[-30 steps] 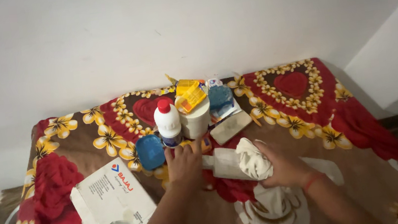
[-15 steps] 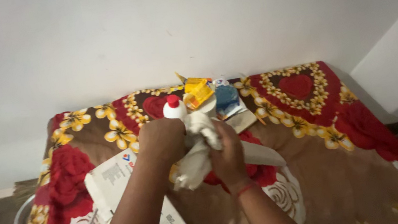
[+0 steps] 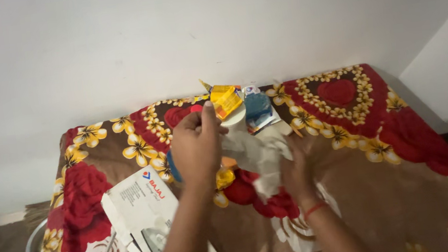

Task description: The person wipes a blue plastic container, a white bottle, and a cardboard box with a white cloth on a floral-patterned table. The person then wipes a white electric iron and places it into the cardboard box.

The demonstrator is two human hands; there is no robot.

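My left hand (image 3: 197,146) is raised over the floral bedsheet (image 3: 390,179) with its fingers curled around a white bottle. The hand hides almost all of the bottle; only the red cap (image 3: 195,109) peeks out by the thumb. A crumpled white cloth (image 3: 258,153) hangs between my hands, reaching the left fingers. My right hand (image 3: 297,169), with a red thread at the wrist, grips the cloth's right side low over the sheet.
A yellow packet (image 3: 225,100), a white round tub (image 3: 235,119) and a blue round item (image 3: 259,107) stand by the white wall. The edge of a blue lid (image 3: 172,169) shows beside my left hand. A white appliance box (image 3: 143,207) lies at front left.
My left hand went from the sheet up to the bottle and closed on it. My right hand brought the cloth up to the bottle, then dropped lower and to the right.
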